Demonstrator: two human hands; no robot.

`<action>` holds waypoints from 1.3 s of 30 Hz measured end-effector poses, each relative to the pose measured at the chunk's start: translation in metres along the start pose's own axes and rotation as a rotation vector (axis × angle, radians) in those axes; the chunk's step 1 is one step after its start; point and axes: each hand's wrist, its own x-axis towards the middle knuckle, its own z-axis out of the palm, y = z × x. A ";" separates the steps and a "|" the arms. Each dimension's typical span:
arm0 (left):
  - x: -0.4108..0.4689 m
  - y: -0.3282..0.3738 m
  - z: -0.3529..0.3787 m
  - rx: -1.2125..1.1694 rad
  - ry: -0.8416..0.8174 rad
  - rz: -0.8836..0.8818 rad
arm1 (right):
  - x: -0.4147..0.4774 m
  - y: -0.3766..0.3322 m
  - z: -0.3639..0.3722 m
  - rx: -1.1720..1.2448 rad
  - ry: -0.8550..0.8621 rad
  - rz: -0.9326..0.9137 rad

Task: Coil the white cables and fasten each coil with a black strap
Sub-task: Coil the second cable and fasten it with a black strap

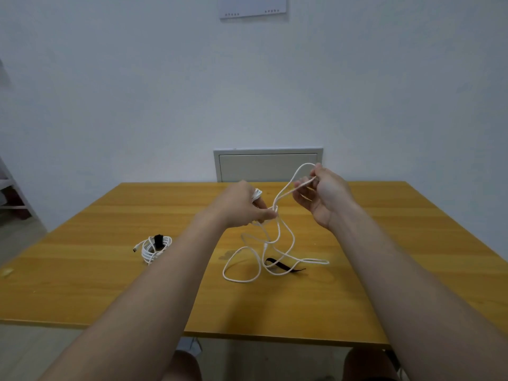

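Two cables are in play in the head view, and only one of them is finished. The coiled cable lies on the table to your left, already cinched with its black strap, well apart from your hands.

You are partway through winding the loose white cable. Your left hand is closed around a few turns already gathered, with white loops showing past the knuckles and the thumb pinching the strand where it leaves the bundle. Your right hand is raised a little higher and farther out, its fingertips narrowed on a fresh bight of cable that arcs up over the hand and runs back down to the left.

Below both hands the rest of the cable hangs down and sprawls on the tabletop in several slack loops, some of them crossing one another. The spare black strap lies flat under those loops, just in front of you and to the right of the hanging strand.

Your next move, as I judge it, is to carry the bight in your right hand across and lay it onto the turns in your left, then draw up more slack. Watch the crossings on the table: they could snag into a knot as you pull. The strap stays put until all the slack is wound.
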 end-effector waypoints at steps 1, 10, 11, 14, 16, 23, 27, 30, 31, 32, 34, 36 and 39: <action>0.000 0.000 0.000 0.054 0.007 -0.004 | 0.003 0.000 -0.002 -0.011 0.015 0.007; 0.004 0.001 0.012 0.538 0.250 -0.194 | -0.001 -0.005 -0.013 -0.870 -0.001 -0.242; 0.004 -0.001 0.013 0.566 0.280 -0.212 | -0.002 -0.005 -0.016 -1.066 -0.020 -0.284; 0.005 -0.011 0.014 0.566 0.328 -0.226 | -0.001 -0.007 -0.020 -1.562 -0.072 -0.187; 0.005 -0.015 0.014 0.561 0.334 -0.217 | -0.002 -0.008 -0.020 -1.713 -0.146 -0.056; 0.006 -0.027 0.014 0.509 0.290 -0.234 | -0.013 -0.006 -0.013 -1.552 -0.310 0.014; 0.007 -0.029 0.017 0.484 0.296 -0.224 | -0.010 0.000 -0.006 -1.682 -0.367 0.112; 0.005 -0.030 0.018 0.474 0.330 -0.203 | -0.010 0.009 -0.004 -1.643 -0.511 0.466; 0.005 -0.030 0.019 0.460 0.348 -0.191 | -0.010 0.012 -0.004 -1.628 -0.552 0.555; 0.005 -0.032 0.019 0.434 0.362 -0.177 | -0.007 0.015 -0.006 -1.611 -0.581 0.606; 0.006 -0.035 0.022 0.362 0.384 -0.143 | -0.006 0.018 -0.008 -1.585 -0.602 0.616; 0.005 -0.036 0.023 0.301 0.385 -0.129 | -0.008 0.019 -0.008 -1.587 -0.627 0.571; 0.004 -0.036 0.023 0.204 0.382 -0.135 | -0.007 0.023 -0.007 -1.485 -0.552 0.391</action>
